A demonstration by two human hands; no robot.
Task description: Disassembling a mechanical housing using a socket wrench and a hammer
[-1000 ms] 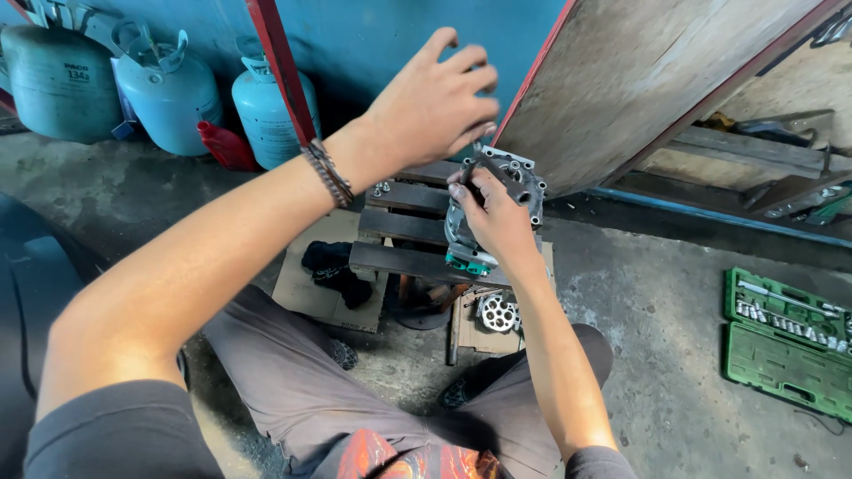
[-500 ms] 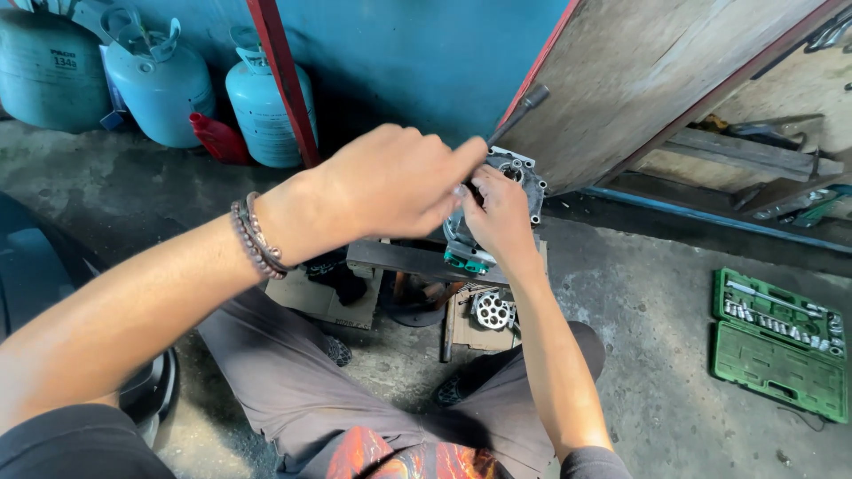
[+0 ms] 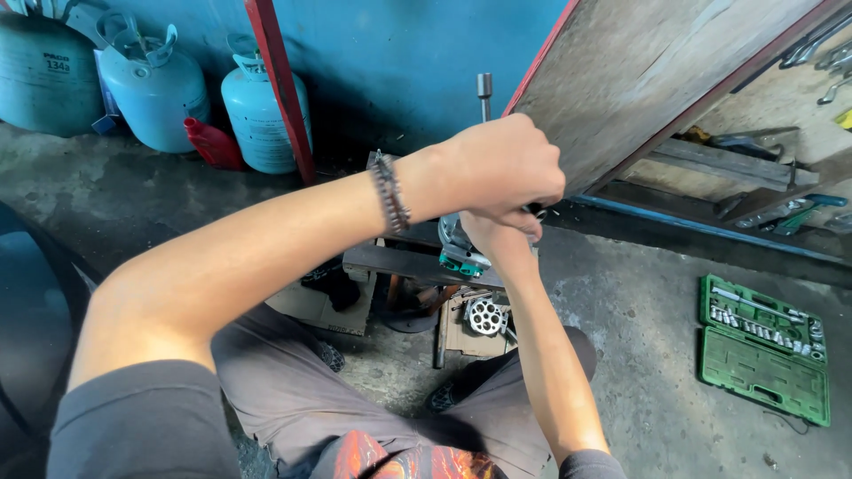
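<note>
Concrete floor (image 3: 639, 337) underfoot, left hand (image 3: 501, 164) fisted around a socket wrench (image 3: 485, 89) over the part-dismantled metal housing (image 3: 461, 253); right hand (image 3: 497, 232) grip hidden.

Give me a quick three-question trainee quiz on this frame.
1. True or false: the green socket case on the floor lies open.
2. Which hand is on top over the metal part: A) left hand B) right hand?
3. What stands against the blue wall at upper left?

Key: 1 true. 2 A. 3 Pale blue gas cylinders.
</note>
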